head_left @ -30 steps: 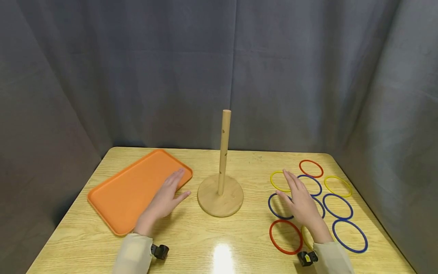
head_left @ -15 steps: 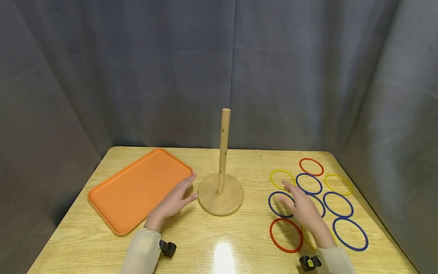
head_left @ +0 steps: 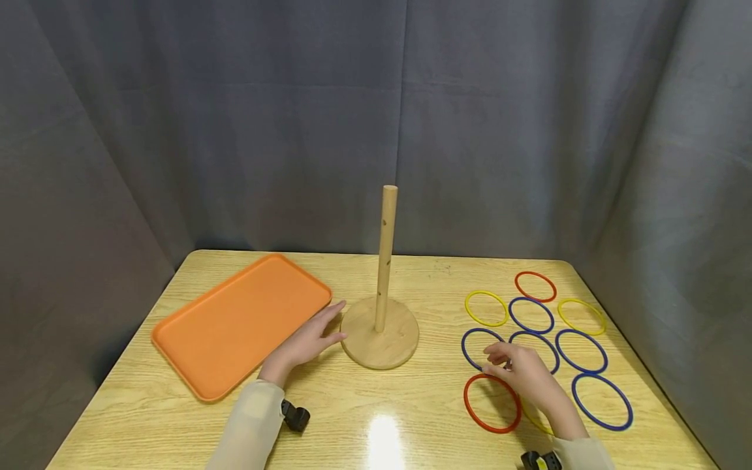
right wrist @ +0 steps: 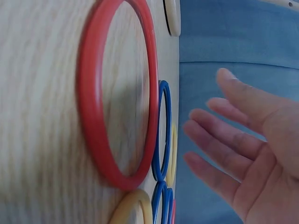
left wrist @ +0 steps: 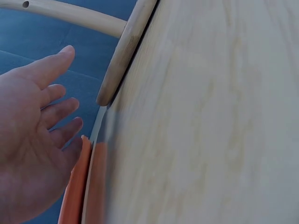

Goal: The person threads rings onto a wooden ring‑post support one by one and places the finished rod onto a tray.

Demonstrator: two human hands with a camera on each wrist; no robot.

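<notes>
On your desk (head_left: 435, 405), the orange tray (head_left: 241, 326) and wooden stand (head_left: 383, 294) stay put, while your left grip (head_left: 302, 344), fingers apart, has shifted toward the stand and your right grip (head_left: 521, 373), thumb and fingers apart, has drawn back near the front red ring (right wrist: 91, 81).

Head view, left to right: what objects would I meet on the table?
Tray, stand, near red ring, far red ring, rightmost blue ring. Other rings left out: their side-to-side spans overlap.
</notes>
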